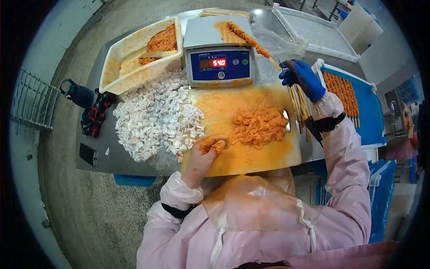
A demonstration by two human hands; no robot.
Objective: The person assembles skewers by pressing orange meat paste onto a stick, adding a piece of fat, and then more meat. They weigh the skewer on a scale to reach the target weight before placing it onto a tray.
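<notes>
My right hand (pixel 304 80), in a blue glove, pinches the bare stick end of a meat skewer (pixel 251 41). The skewer's orange-coated length lies across the smeared top plate of the digital scale (pixel 220 58), which reads 54.0. Near the left front of the yellow-stained cutting board (pixel 264 165) is my left hand (pixel 205 156), ungloved, its fingers curled and smeared orange; I cannot tell what is inside them. A heap of orange minced meat (pixel 260 127) sits on the board to its right. Beside the board, small white cut pieces (pixel 154 119) form a large pile.
A white tub (pixel 109 67) with orange meat and a scraper stands at the back left. Bare sticks (pixel 299 105) lie right of the board. Finished skewers (pixel 341 92) line a blue tray (pixel 369 114). A dark bottle (pixel 78 93) and a phone-like slab (pixel 88 154) occupy the left edge.
</notes>
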